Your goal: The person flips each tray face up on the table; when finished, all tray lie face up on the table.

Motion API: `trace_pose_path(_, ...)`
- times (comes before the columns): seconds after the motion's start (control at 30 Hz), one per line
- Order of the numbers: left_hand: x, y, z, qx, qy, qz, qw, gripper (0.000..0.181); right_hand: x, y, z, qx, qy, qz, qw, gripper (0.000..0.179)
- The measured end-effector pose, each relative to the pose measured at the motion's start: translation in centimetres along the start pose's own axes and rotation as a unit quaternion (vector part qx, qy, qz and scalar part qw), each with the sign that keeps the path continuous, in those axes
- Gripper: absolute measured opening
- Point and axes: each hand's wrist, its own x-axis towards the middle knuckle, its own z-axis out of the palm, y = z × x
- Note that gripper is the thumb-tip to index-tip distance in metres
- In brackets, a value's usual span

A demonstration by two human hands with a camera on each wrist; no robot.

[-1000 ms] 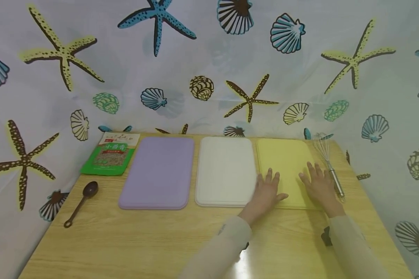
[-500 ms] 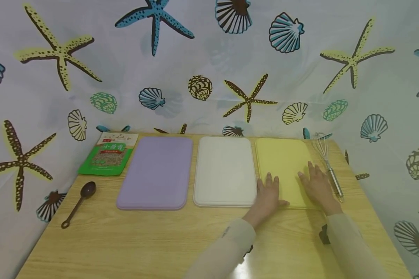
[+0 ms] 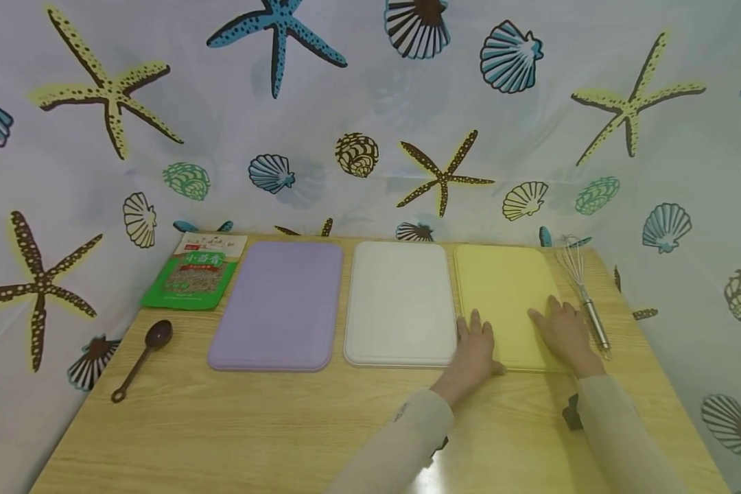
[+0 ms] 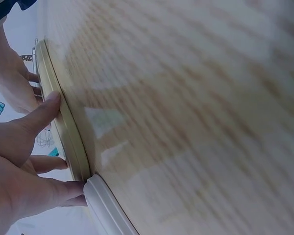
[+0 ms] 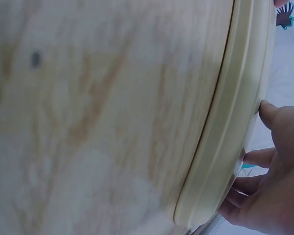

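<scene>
A yellow cutting board (image 3: 503, 281) lies flat on the table, its front edge also seen in the left wrist view as a pale yellow rim (image 4: 68, 125). At its left side rests my left hand (image 3: 473, 351), thumb on the front rim and fingers reaching forward beside the white cutting board (image 3: 401, 302). My right hand (image 3: 568, 335) is at the yellow board's right side. There its thumb lies on the top and its fingers bend lightly along the right edge. In the right wrist view the fingertips (image 5: 255, 157) touch near the board's edge.
A whisk (image 3: 586, 302) lies close right of the yellow board. Further left are a purple cutting board (image 3: 278, 309), a green seasoning packet (image 3: 191, 274) and a dark brown spoon (image 3: 148, 353). A shell-patterned cloth (image 3: 370, 103) hangs behind the wooden table (image 3: 253, 432).
My right hand's fingers have drawn back and bent down toward the board's right edge. The left hand has shifted slightly nearer and its thumb has lowered to the front edge. The boards look unmoved.
</scene>
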Motion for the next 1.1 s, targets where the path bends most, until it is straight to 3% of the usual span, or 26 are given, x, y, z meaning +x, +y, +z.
trace_pose_path(0.3,0.2,0.2,0.1,-0.003,-0.007,-0.008,0.9999,0.091,0.6,-0.1,-0.4,0.011,-0.001,0.021,0.9997,0.077)
trace_pose_path(0.4,0.3,0.1,0.1,0.003,-0.006,-0.006,1.0,0.091,0.8,-0.1,-1.0,0.07,-0.017,0.044,0.9964,0.079)
trace_pose_path(0.5,0.3,0.1,0.1,0.001,-0.005,-0.007,1.0,0.091,0.8,-0.2,-1.9,0.141,-0.035,0.067,0.9872,0.078)
trace_pose_path(0.6,0.4,0.1,0.0,-0.012,-0.009,-0.009,0.9998,0.09,0.6,-0.2,-3.1,0.178,-0.038,0.076,0.9804,0.071)
trace_pose_path(0.83,0.7,-0.2,-0.4,-0.01,-0.018,-0.014,0.9997,0.091,0.5,0.1,-6.1,0.204,-0.037,0.064,0.9762,0.057)
trace_pose_path(1.1,1.1,-0.8,-1.0,-0.035,-0.043,0.002,0.9984,0.093,0.8,1.3,-9.5,0.204,-0.07,0.037,0.9758,0.053)
